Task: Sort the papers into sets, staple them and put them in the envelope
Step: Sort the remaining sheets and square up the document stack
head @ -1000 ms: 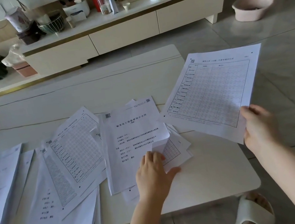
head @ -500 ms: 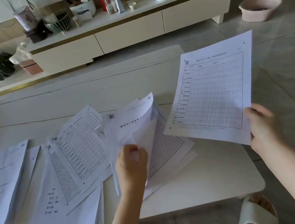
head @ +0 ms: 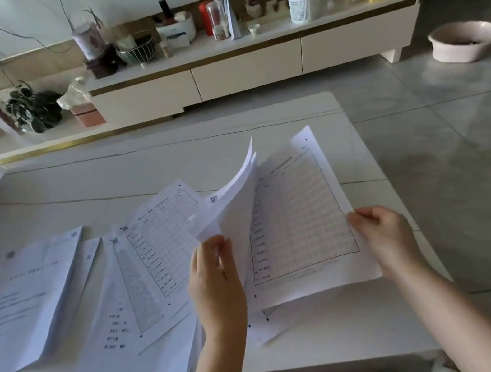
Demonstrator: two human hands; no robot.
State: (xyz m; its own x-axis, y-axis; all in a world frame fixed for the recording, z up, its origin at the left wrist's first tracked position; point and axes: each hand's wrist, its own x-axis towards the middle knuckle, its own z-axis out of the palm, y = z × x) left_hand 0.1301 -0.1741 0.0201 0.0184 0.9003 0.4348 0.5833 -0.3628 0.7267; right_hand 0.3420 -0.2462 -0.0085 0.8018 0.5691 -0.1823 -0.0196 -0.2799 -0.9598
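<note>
Over the near right part of the white marble-look tabletop (head: 143, 171), I've got both hands busy with paper. My left hand (head: 217, 284) pinches a couple of thin white sheets with a small printed code (head: 238, 187), which curl up and away from me, while my right hand (head: 383, 233) grips the right edge of a white sheet printed with a fine grid table (head: 300, 225), held just above the table beside those lifted pages. Sorting looks to be in its early middle — a loose fan of printed white sheets (head: 144, 289) lies just left of my left hand, overlapping and askew, and a tidier white cover-page stack (head: 25, 300) sits at the far left. I see no staples in anything — and no stapler or envelope in view, so both later steps are left. These sheets look thin and floppy.
</note>
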